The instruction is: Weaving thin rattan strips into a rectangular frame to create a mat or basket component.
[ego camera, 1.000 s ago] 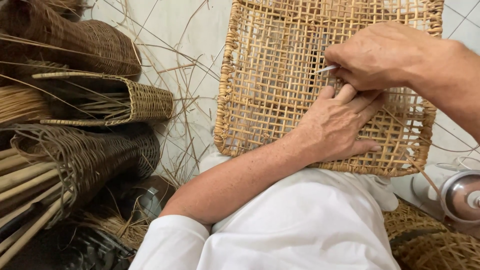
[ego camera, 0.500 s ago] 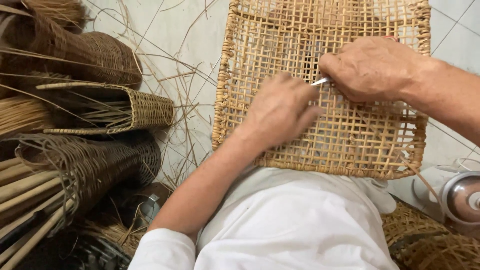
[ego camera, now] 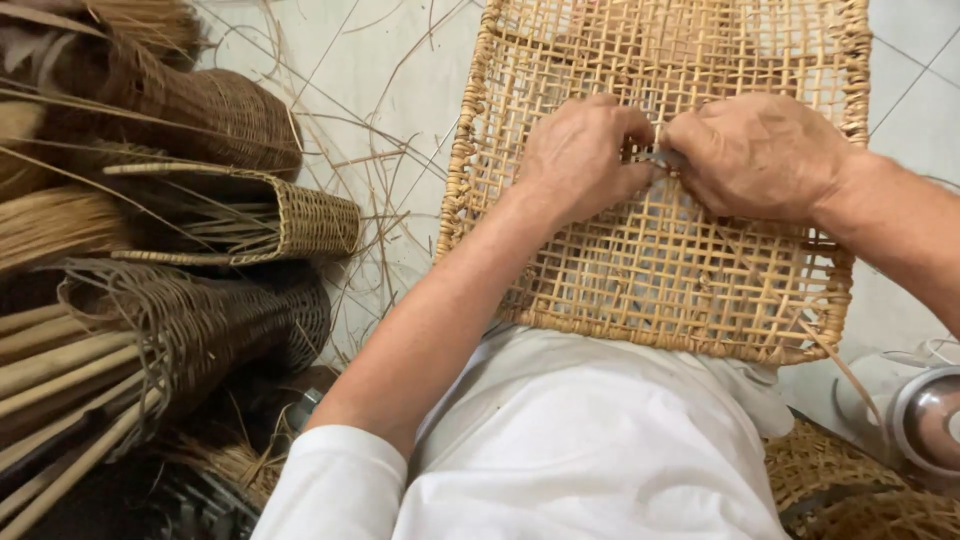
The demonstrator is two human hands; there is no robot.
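Rattan fills most of what I see: a pale tan open-weave rattan panel point(ego camera: 660, 250) with a braided rim leans against the person's lap, its lower edge on the white cloth point(ego camera: 590, 440) over the knees. Both hands meet at the panel's middle. The left hand point(ego camera: 585, 155) is curled shut, fingers pinching into the lattice. The right hand point(ego camera: 755, 155) is closed too, gripping a small silvery metal tool point(ego camera: 662, 157) whose tip shows between the two hands. To the left, a crowded stack of dark brown woven baskets point(ego camera: 200, 230) hems in that side. Bare light tiled floor point(ego camera: 400, 90), strewn with loose strands, lies open between the baskets and the panel's left edge. A round metal tin point(ego camera: 925, 420) sits just beyond the lower right corner.
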